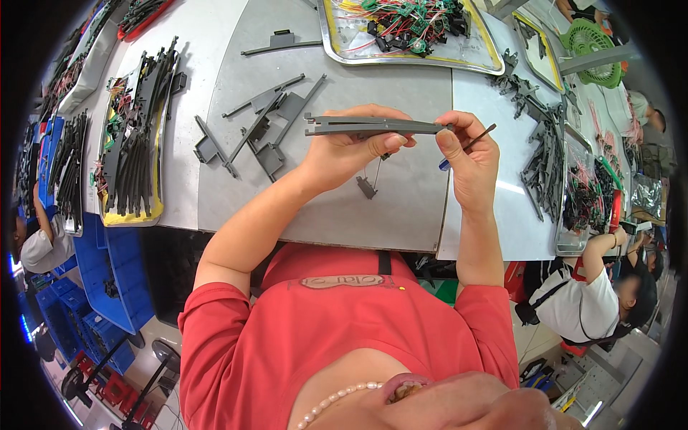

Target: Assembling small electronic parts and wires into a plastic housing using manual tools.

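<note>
Left hand (344,154) pinches a long dark-grey plastic strip (365,127) at mid-length, thumb in front, fingers behind; right thumb and forefinger close on its right end, the rest of the right hand (473,154) curled round what looks like a slim blue-handled screwdriver (444,165), its shaft pointing up and right. Good handling, I'd judge: let the left grip carry the strip, work the end with light fingertip pressure, never flexing the slotted span, and keep the tool's tip clear of the plastic. Below the left thumb, thin wires run to a small black module (367,188); best not to tug these. Whether it hangs or rests, I can't tell. Both elbows bent, forearms raised, strip nearly level above the grey worktable (330,215). Further out, loose bracketed strips (269,118) lie left; beyond, a metal-rimmed tray (416,64) of wired green boards.
</note>
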`<move>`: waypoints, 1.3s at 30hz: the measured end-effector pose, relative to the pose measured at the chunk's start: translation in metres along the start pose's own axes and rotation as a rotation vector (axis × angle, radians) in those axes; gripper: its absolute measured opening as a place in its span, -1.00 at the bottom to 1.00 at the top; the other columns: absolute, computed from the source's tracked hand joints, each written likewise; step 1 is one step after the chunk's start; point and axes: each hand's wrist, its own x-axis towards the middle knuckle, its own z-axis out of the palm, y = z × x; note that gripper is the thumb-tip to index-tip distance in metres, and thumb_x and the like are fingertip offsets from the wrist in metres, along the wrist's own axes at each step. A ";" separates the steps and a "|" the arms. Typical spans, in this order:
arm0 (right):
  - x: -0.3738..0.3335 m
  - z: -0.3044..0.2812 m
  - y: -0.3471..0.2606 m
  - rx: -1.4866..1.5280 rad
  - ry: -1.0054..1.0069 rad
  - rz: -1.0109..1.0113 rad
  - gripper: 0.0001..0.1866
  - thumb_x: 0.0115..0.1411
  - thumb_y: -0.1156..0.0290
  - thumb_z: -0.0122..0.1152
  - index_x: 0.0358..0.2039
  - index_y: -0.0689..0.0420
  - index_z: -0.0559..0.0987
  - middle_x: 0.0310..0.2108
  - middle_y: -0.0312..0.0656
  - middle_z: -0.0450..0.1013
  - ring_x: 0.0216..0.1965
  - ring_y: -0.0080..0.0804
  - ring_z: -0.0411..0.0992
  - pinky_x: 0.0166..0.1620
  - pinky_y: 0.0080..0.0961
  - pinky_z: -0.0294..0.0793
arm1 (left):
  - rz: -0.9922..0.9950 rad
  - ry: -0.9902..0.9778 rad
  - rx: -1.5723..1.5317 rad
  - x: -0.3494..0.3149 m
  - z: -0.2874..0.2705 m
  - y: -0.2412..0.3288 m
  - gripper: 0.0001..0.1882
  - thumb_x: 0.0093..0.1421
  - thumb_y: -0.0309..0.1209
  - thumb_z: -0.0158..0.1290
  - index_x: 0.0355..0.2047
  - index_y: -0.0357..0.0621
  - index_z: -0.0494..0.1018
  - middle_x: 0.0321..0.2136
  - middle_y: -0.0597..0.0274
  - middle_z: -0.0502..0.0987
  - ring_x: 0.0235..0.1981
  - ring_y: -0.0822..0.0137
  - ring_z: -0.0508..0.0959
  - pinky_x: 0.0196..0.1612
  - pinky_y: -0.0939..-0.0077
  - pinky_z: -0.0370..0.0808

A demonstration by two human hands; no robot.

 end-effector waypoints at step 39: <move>0.023 0.022 0.002 0.178 -0.054 0.300 -0.75 0.22 0.24 0.11 -0.31 0.19 0.53 -0.55 -0.36 0.45 -0.55 -0.72 0.37 -0.49 -0.77 0.35 | -0.432 -0.226 -0.131 0.002 -0.008 -0.007 -0.69 0.20 -0.26 0.05 -0.24 -0.30 0.42 -0.39 0.08 0.56 -0.37 0.36 0.61 -0.35 0.68 0.52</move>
